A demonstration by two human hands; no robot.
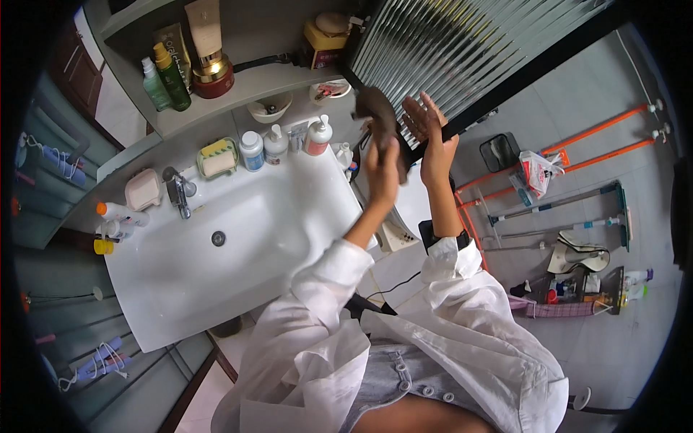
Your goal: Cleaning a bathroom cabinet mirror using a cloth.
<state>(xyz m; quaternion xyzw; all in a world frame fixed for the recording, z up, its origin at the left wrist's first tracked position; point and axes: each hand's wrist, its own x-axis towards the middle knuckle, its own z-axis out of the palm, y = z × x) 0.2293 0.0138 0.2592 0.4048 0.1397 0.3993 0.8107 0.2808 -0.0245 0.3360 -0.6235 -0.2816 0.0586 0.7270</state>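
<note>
My left hand (383, 172) is closed around a dark brown cloth (378, 108), which is blurred and sticks up above the fingers and hangs down past the palm. To its right, my right hand (437, 149) is raised with nothing in it, the palm turned towards the cloth and the fingers apart. A dark band is on that wrist. Behind both hands stands a ribbed glass panel (433, 48) in a black frame; whether the right fingers touch it cannot be told. A white washbasin (270, 238) with a chrome tap (177, 192) lies to the left of my arms.
Along the basin's back rim stand pump bottles (318, 135), a white jar (252, 150) and a soap dish (217, 157). Above them runs a shelf (249, 89) with cosmetics. On the right, orange pipes (595, 127) and mops (557, 203) line the tiled wall.
</note>
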